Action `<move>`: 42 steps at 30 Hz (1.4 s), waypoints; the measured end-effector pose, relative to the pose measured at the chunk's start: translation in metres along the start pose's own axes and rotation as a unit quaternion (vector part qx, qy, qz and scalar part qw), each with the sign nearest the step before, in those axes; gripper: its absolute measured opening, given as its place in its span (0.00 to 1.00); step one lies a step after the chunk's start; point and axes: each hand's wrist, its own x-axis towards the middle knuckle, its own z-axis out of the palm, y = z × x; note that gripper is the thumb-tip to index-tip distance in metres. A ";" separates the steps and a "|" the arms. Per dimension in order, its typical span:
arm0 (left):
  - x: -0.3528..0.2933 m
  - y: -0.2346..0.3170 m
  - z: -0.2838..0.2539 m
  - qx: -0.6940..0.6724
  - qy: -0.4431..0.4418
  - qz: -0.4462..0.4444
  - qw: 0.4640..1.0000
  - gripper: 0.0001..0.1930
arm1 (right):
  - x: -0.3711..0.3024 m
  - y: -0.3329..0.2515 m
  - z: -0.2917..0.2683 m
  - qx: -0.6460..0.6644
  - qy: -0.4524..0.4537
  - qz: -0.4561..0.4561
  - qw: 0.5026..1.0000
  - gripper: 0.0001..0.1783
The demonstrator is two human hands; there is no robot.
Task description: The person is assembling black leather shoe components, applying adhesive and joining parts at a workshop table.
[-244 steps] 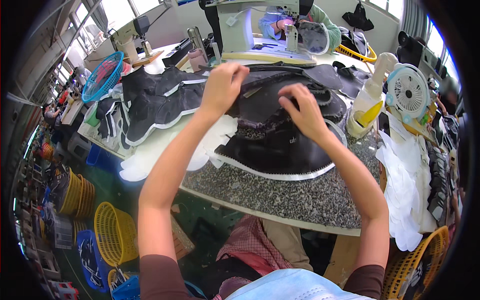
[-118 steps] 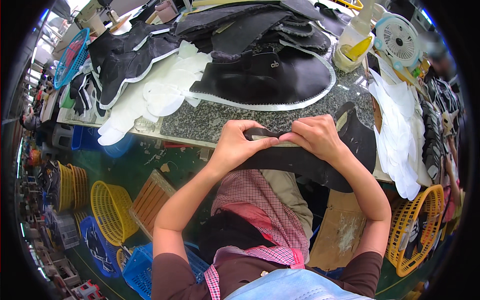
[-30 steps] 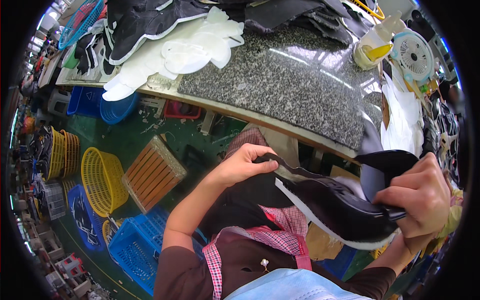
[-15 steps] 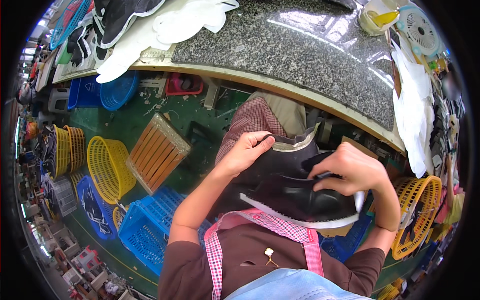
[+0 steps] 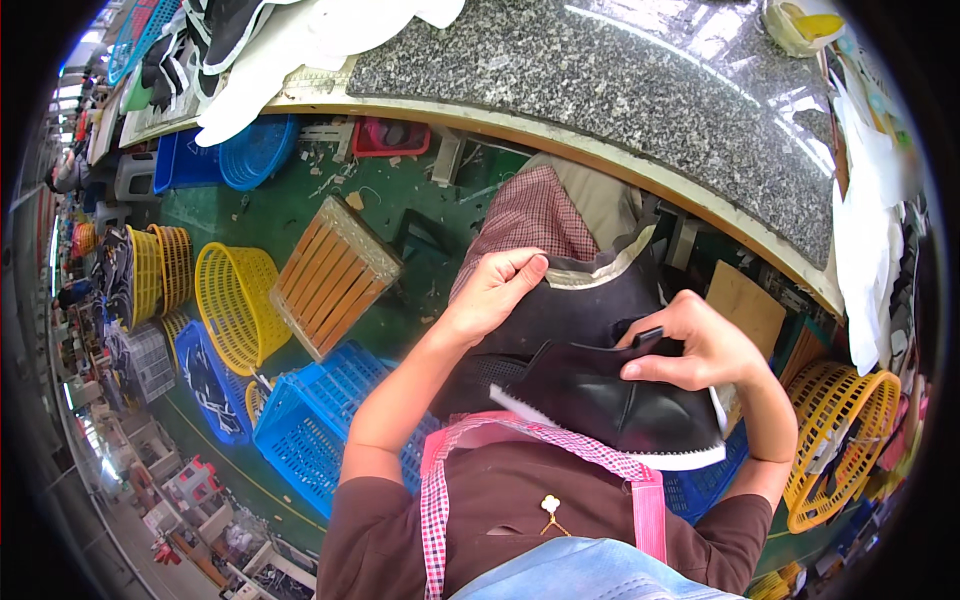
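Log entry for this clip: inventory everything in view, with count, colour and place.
Pale-banded piece: one, black, centre
Glossy piece: one, black with white edge, just below it
Table: one, speckled grey top, upper edge
White cut pieces: several, white, table's left; more far right
White-trimmed pieces: several, black, upper left
Container: one, pale with yellow inside, upper right
Slatted wooden panel: one, brown, left of centre
Yellow baskets: at least four, yellow, left and right
Blue crate: one, blue, lower left
Blue bins: two, blue, table's lower left
Red tray: one, red, below table edge
Far background: too small to count
Apron: one, pink checked, worn
Left hand: one, bare, pinching the pale-banded piece
Right hand: one, bare, gripping the glossy piece
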 end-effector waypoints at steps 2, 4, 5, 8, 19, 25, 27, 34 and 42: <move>0.000 0.001 -0.001 0.006 0.002 0.003 1.000 0.18 | -0.005 -0.003 -0.004 0.005 0.024 0.018 1.000 0.16; 0.002 -0.001 -0.001 0.010 -0.002 0.007 1.000 0.18 | -0.004 -0.002 -0.006 0.031 0.017 0.030 0.999 0.15; 0.005 -0.004 -0.001 0.002 -0.007 0.006 1.000 0.19 | -0.002 0.007 -0.006 0.014 0.013 0.016 1.000 0.15; 0.007 -0.007 0.004 -0.013 -0.017 -0.004 1.000 0.19 | 0.009 0.026 -0.005 0.036 -0.008 0.016 0.999 0.17; 0.005 -0.002 0.008 -0.013 -0.032 -0.013 0.999 0.21 | 0.021 0.054 -0.001 0.188 0.058 0.083 0.977 0.12; 0.005 -0.002 0.009 -0.075 -0.037 -0.029 0.996 0.23 | 0.023 0.064 -0.001 0.198 0.058 0.100 0.973 0.13; 0.004 0.000 0.009 -0.097 -0.039 -0.028 0.994 0.22 | 0.024 0.067 0.000 0.193 0.058 0.100 0.974 0.13; 0.001 0.009 0.009 -0.132 -0.036 -0.037 0.990 0.20 | 0.025 0.071 0.004 0.250 0.075 0.102 0.960 0.12; 0.000 0.005 0.013 -0.085 -0.030 -0.013 0.996 0.21 | 0.026 0.071 0.002 0.294 0.048 0.090 0.950 0.12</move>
